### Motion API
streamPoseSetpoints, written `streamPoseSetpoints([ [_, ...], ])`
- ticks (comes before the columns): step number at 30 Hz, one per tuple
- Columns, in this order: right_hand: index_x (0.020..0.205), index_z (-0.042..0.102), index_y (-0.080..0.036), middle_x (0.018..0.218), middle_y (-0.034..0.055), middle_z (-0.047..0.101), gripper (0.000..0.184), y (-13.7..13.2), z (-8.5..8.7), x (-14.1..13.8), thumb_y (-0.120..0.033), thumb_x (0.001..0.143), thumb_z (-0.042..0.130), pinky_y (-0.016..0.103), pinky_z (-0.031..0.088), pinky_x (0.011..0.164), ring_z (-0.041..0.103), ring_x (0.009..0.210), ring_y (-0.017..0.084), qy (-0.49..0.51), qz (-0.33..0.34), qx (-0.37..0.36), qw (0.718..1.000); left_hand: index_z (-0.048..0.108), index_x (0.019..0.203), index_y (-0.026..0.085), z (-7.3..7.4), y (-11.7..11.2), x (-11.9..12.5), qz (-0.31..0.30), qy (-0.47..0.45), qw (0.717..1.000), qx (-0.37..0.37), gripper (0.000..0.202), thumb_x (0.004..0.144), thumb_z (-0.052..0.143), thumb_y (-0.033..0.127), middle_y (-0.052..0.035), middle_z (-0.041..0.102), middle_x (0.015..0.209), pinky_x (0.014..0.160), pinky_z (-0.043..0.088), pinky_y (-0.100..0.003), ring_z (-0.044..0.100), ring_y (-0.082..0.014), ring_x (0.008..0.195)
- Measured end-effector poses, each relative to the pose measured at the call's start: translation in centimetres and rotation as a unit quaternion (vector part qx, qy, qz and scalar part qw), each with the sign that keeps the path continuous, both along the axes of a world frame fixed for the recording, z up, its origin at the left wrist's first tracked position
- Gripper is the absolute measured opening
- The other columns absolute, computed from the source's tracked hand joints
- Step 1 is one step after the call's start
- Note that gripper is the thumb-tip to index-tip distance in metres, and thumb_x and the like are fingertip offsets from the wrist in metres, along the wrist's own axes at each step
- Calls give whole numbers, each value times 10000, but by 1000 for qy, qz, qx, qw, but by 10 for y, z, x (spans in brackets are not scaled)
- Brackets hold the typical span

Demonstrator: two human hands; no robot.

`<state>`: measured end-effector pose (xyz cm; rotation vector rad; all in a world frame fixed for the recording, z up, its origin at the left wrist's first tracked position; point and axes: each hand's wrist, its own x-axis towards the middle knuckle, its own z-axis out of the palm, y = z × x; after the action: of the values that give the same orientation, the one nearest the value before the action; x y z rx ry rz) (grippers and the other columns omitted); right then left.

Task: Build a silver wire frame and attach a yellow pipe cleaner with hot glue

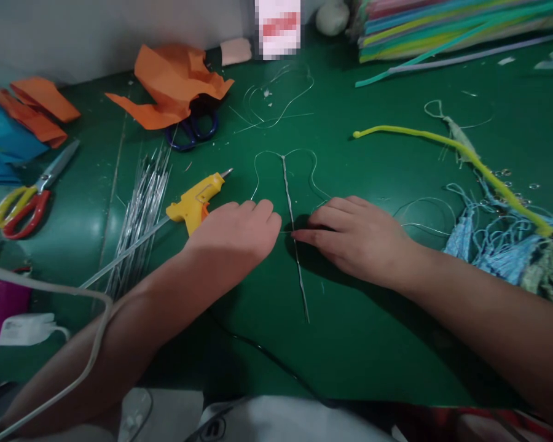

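Note:
A twisted silver wire stem [287, 184] lies upright in view on the green table, between my hands. From its top a thin pale strand [314, 166] arches out to both sides and runs under each hand; whether it is fine wire or clear line I cannot tell. My left hand [242, 230] is closed, fingers curled down where the strand enters, left of the stem. My right hand [357, 236] is curled, with a fingertip touching the stem's middle. A short piece of strand crosses between the hands. What lies under both sets of fingers is hidden.
Left of my hands are a yellow glue gun [196, 199], a bundle of silver wires [142, 215] and scissors [37, 190]. Orange paper [166, 86] partly covers blue-handled scissors [205, 126]. A yellow pipe cleaner [424, 133] and blue tassels [502, 255] lie right. A dark cord [262, 350] crosses in front.

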<state>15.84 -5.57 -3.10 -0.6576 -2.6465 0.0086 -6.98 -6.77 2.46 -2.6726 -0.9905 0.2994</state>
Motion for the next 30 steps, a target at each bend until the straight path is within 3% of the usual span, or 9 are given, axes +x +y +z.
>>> streamPoseSetpoints([
  [30,1089,726,-158,898,55,712,258,1,1,-1,-187,1005,484,309,358,648,555,804,170,38,-6,1,999,538,706,172,-1,-2,0,-20,-6,1000,12,231,771,460,-35,-33,525,657,491,304,-307,523,-189,547],
])
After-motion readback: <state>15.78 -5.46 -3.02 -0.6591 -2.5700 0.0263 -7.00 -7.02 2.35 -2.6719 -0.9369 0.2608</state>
